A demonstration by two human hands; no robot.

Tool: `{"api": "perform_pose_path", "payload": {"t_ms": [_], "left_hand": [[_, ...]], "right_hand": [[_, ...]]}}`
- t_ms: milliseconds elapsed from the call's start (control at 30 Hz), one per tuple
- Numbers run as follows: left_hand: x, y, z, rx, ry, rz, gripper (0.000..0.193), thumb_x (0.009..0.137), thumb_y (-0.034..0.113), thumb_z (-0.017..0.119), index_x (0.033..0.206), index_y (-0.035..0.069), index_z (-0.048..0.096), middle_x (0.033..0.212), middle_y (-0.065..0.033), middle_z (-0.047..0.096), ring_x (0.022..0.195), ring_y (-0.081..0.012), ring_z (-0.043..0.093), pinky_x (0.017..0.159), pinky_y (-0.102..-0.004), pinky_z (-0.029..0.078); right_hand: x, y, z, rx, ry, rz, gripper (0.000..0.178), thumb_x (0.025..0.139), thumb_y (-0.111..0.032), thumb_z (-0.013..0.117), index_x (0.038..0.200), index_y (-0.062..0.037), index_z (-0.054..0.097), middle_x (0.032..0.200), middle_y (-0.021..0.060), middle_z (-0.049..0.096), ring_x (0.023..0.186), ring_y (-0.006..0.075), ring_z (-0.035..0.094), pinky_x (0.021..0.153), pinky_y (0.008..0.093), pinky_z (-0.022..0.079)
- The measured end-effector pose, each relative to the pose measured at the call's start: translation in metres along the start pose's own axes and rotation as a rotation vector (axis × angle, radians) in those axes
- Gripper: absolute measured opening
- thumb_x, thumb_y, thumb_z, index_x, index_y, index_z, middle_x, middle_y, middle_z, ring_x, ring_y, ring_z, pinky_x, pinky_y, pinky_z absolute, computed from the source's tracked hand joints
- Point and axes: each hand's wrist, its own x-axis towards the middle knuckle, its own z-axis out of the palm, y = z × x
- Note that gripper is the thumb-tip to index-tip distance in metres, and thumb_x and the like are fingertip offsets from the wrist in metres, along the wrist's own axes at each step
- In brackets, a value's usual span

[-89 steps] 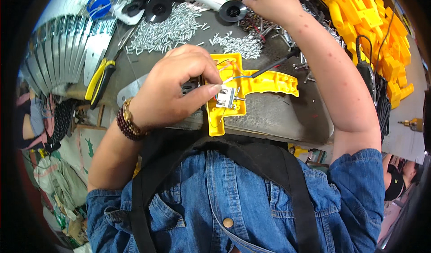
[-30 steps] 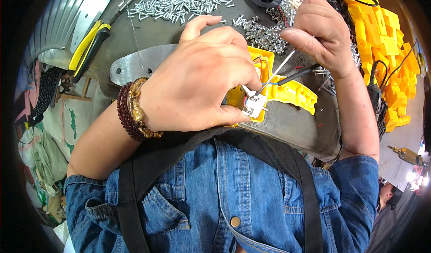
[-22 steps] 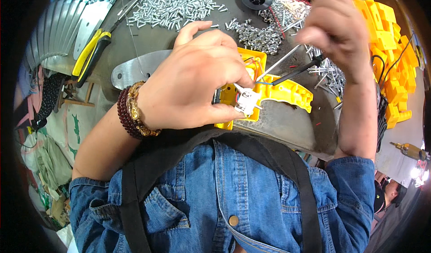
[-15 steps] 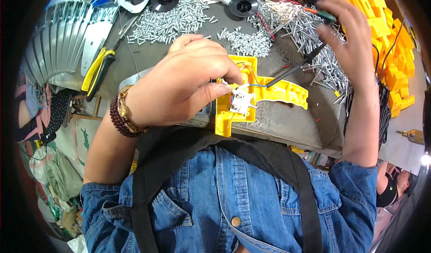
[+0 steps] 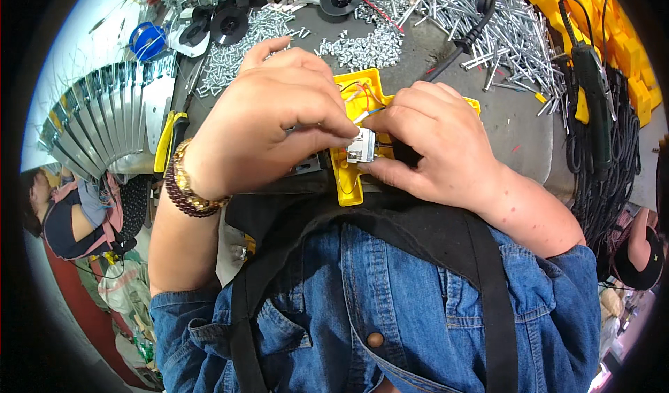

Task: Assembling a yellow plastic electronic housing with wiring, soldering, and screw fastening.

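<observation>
Fingers of our left hand (image 5: 272, 111) pinch a small white-and-metal rectangular block (image 5: 361, 147), a yellow plastic shell (image 5: 350, 192) beneath them; our right hand (image 5: 446, 145) has just come in opposite, its green-handled screwdriver out of sight, grip unclear: both hands now attend the block.

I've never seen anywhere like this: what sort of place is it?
Likely an assembly workshop: piles of loose screws on the bench, heaped yellow plastic casings, and a wired, open yellow casing.

L hand (image 5: 279, 118) pinches sm. boxy white/silver part (image 5: 359, 147) over open yellow plastic shell (image 5: 349, 190); R hand (image 5: 435, 145) at its rt. side.
</observation>
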Motion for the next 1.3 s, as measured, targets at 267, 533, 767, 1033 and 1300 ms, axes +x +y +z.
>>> {"api": "perform_pose_path", "payload": {"t_ms": [267,533,767,1033,1300], "left_hand": [[0.006,0.006,-0.005,0.115,-0.070,0.009,0.018,0.066,0.004,0.078,0.078,0.014,0.068,0.081,0.0055,0.066,0.094,-0.0217,0.063,0.109,-0.0501,0.030],[0.007,0.000,-0.002,0.011,-0.095,-0.056,0.016,0.071,0.003,0.077,0.077,0.014,0.067,0.080,0.0041,0.066,0.093,-0.0216,0.063,0.108,-0.0488,0.031],[-0.003,0.000,0.009,-0.004,-0.006,-0.031,0.015,0.071,0.002,0.076,0.078,0.013,0.067,0.082,0.0027,0.066,0.093,-0.0226,0.063,0.107,-0.0505,0.034],[-0.005,0.005,-0.002,0.133,0.052,-0.003,0.021,0.069,-0.004,0.074,0.081,0.012,0.068,0.089,-0.0013,0.066,0.096,-0.0248,0.061,0.103,-0.0464,0.038],[-0.024,-0.007,0.019,0.077,0.130,-0.114,0.038,0.068,-0.004,0.075,0.105,0.007,0.074,0.131,-0.0166,0.059,0.122,-0.0323,0.055,0.104,-0.0427,0.041]], "right_hand": [[0.000,0.000,0.000,0.046,0.003,0.009,0.030,0.070,-0.028,0.079,0.085,-0.0085,0.061,0.083,0.0058,0.058,0.084,0.0270,0.060,0.072,0.0405,0.046],[-0.001,0.001,0.003,0.071,0.025,0.014,0.032,0.067,-0.028,0.080,0.082,-0.0083,0.059,0.083,0.0060,0.058,0.085,0.0274,0.059,0.072,0.0412,0.046],[-0.002,-0.001,0.005,0.069,0.053,0.008,0.033,0.065,-0.027,0.080,0.080,-0.0076,0.057,0.083,0.0064,0.058,0.085,0.0282,0.059,0.072,0.0418,0.046],[-0.002,0.002,0.004,0.067,0.041,0.005,0.034,0.065,-0.027,0.080,0.084,-0.0081,0.058,0.085,0.0063,0.059,0.085,0.0285,0.059,0.072,0.0421,0.045],[-0.005,0.002,0.004,0.040,0.069,-0.035,0.034,0.064,-0.026,0.080,0.087,-0.0093,0.060,0.087,0.0058,0.060,0.085,0.0271,0.060,0.071,0.0405,0.045]]}}
